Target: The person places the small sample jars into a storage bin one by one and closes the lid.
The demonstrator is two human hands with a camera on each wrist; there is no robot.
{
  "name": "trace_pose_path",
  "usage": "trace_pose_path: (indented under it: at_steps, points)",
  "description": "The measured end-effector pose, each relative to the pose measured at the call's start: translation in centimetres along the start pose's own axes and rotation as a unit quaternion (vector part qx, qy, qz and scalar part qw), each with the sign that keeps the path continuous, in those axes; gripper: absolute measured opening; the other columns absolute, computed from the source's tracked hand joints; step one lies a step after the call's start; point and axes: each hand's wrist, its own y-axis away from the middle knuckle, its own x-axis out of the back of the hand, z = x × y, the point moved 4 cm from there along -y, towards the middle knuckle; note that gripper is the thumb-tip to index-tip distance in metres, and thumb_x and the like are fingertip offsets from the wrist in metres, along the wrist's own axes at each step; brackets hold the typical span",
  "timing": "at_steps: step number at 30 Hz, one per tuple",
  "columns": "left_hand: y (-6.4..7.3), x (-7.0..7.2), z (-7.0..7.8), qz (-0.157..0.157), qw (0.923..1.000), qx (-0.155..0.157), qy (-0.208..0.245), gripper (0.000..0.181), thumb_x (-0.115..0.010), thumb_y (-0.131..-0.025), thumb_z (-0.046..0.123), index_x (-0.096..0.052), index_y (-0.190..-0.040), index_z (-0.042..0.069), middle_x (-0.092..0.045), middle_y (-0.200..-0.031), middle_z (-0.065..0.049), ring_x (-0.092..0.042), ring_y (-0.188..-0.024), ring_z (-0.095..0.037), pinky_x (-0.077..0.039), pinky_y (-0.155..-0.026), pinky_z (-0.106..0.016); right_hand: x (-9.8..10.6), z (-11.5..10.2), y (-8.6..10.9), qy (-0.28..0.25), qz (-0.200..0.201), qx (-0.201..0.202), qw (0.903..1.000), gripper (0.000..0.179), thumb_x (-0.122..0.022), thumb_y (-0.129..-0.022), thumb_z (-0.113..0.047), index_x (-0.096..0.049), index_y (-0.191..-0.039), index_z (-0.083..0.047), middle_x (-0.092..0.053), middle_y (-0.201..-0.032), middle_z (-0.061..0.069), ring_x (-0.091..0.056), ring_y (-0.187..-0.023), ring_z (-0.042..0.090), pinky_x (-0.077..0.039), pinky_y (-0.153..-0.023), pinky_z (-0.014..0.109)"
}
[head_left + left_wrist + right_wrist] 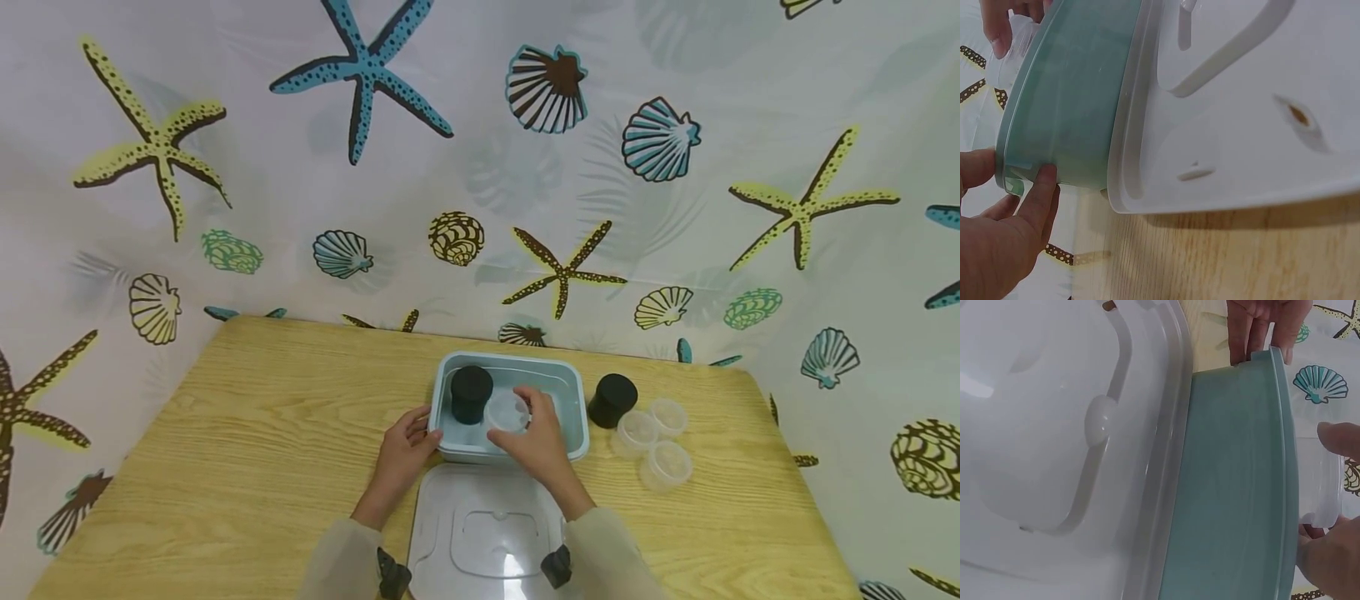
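Note:
A light blue-green plastic bin stands on the table, with a black lidded jar inside its left part. My left hand grips the bin's front left corner, thumb at the rim and fingers against the outer wall, as the left wrist view also shows. Inside the bin, to the right of the black jar, my right hand holds a small clear plastic cup between thumb and fingers. In the right wrist view the clear cup shows beyond the rim; whether it touches the bin's floor is hidden.
Right of the bin stand another black jar and three clear cups close together. A whitish plastic lid lies in front of the bin, between my forearms. Patterned cloth hangs behind the wooden table.

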Motion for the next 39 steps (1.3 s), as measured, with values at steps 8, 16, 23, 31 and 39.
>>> trace_pose_path:
  at_steps: [8, 16, 23, 31, 39]
  points:
    - [0.0, 0.1, -0.1, 0.004, 1.0000, -0.006, -0.004, 0.048, -0.058, -0.091, 0.000, -0.045, -0.137, -0.002, -0.054, -0.129, -0.029, -0.055, -0.118, -0.038, -0.055, -0.088, -0.034, -1.0, -0.2, -0.3, 0.025, -0.012, -0.002, 0.9996, 0.065, -0.080, -0.072, -0.017, -0.049, -0.127, -0.002, -0.051, -0.121, 0.017, -0.051, -0.110, 0.029, -0.047, -0.095, 0.049]
    - [0.2, 0.1, 0.1, 0.001, 0.9999, -0.012, 0.001, 0.048, -0.059, -0.091, 0.000, -0.045, -0.137, -0.002, -0.054, -0.129, -0.029, -0.055, -0.118, -0.038, -0.055, -0.087, -0.032, -1.6, -0.5, -0.6, 0.039, -0.026, 0.004, 0.9989, 0.065, -0.080, -0.071, -0.018, -0.049, -0.126, 0.000, -0.051, -0.120, 0.018, -0.051, -0.107, 0.029, -0.047, -0.093, 0.047]
    - [0.1, 0.2, 0.1, 0.002, 0.9999, -0.014, -0.006, 0.047, -0.059, -0.091, 0.000, -0.046, -0.136, -0.002, -0.055, -0.128, -0.029, -0.056, -0.118, -0.038, -0.055, -0.088, -0.033, -2.1, -0.4, -1.0, 0.060, -0.052, -0.005, 0.9969, 0.064, -0.082, -0.071, -0.017, -0.048, -0.123, 0.001, -0.050, -0.120, 0.020, -0.053, -0.108, 0.031, -0.047, -0.094, 0.048]
    - [0.1, 0.2, -0.1, -0.001, 0.9999, -0.010, -0.008, 0.047, -0.059, -0.091, 0.002, -0.046, -0.137, -0.001, -0.055, -0.129, -0.027, -0.056, -0.118, -0.038, -0.055, -0.089, -0.034, -2.7, -0.5, -1.7, 0.063, -0.078, -0.004, 0.9949, 0.064, -0.083, -0.068, -0.014, -0.048, -0.118, 0.004, -0.052, -0.116, 0.020, -0.052, -0.106, 0.032, -0.046, -0.095, 0.048]
    - [0.1, 0.3, -0.2, 0.001, 0.9999, -0.013, -0.011, 0.046, -0.059, -0.092, 0.002, -0.047, -0.136, 0.000, -0.056, -0.128, -0.026, -0.056, -0.118, -0.037, -0.055, -0.089, -0.034, -3.4, -0.9, -2.2, 0.076, -0.093, 0.000, 0.9927, 0.064, -0.084, -0.067, -0.014, -0.049, -0.117, 0.004, -0.053, -0.114, 0.021, -0.053, -0.104, 0.034, -0.047, -0.092, 0.047]
